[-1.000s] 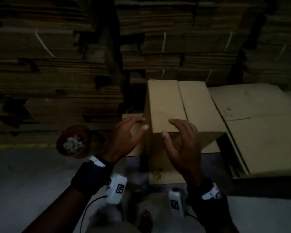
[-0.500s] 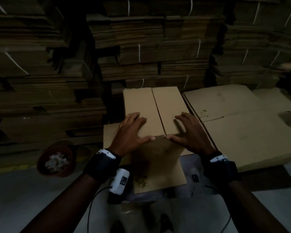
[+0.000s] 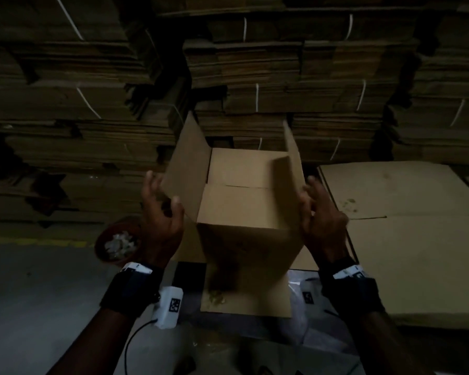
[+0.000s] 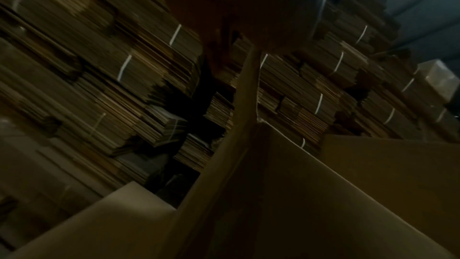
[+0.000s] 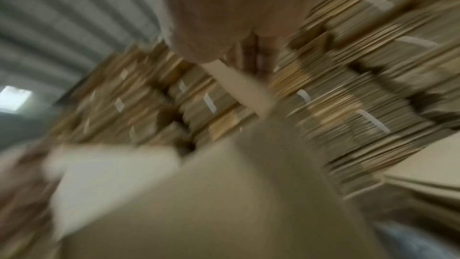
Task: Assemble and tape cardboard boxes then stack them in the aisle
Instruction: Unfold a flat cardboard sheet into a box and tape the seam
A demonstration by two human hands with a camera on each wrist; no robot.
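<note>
- a cardboard box (image 3: 244, 239) stands upright in the middle of the head view, its top open, the near wall facing the camera.
- two inner flaps lie folded down across the opening and meet along a seam; the left flap (image 3: 186, 169) and the right flap (image 3: 289, 182) stand up on either side.
- the left hand (image 3: 160, 215) is at the left flap's lower edge, fingers spread and loosely bent, thumb near the flap's corner; whether it touches the cardboard cannot be told.
- the right hand (image 3: 322, 220) is just beside the right wall of the box, fingers extended upward and relaxed, holding nothing that shows; contact cannot be told.
- both wrists carry dark bands with white camera units.
- the box rests on flat cardboard beside a pile of flattened sheets (image 3: 406, 239) to the right.
- a round reddish bowl (image 3: 117, 244) with pale scraps inside sits on the grey floor (image 3: 38, 293), left of the left hand.
- strapped bundles of flat cardboard (image 3: 282, 77) are stacked high behind the box.
- the left wrist view looks up along a box flap (image 4: 246, 94) toward the bundles; the right wrist view is heavily blurred.
</note>
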